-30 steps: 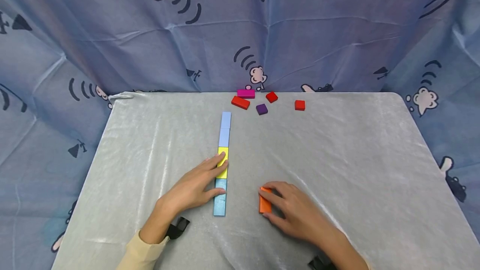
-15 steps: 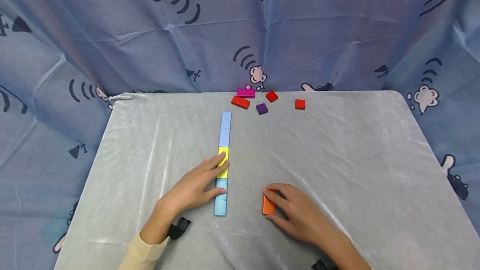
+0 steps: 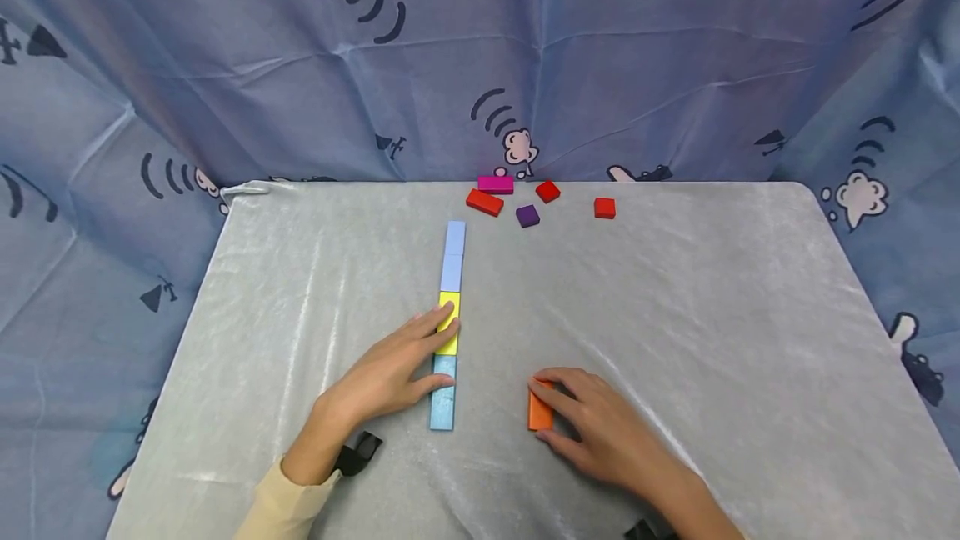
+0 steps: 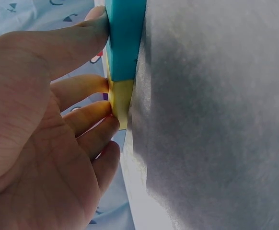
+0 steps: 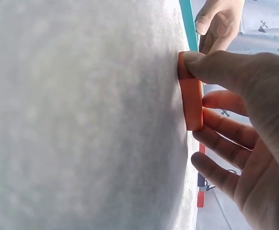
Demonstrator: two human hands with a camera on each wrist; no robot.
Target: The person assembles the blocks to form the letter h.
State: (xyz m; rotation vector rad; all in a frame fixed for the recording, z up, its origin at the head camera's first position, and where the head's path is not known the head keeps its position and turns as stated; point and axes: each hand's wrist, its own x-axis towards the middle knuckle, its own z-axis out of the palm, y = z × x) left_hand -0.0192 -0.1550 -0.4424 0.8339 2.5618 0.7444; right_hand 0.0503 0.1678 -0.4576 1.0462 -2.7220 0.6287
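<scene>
A straight row of flat blocks runs away from me left of centre: a teal block nearest, then a yellow block, then two light blue blocks. My left hand rests on this row with its fingers fairly straight. Its fingertips touch the yellow block and its thumb lies on the teal block. To the right, my right hand pinches an orange block by its ends, between thumb and fingers. In the right wrist view the orange block lies on the cloth under that hand.
At the table's far edge lie a magenta block, a long red block, a purple block and two small red blocks, one tilted and one farther right. Grey cloth covers the table; a patterned curtain surrounds it.
My right hand has slid the orange block slightly to the right, away from the row. The left hand stays on the row. The head view has shifted a little.
</scene>
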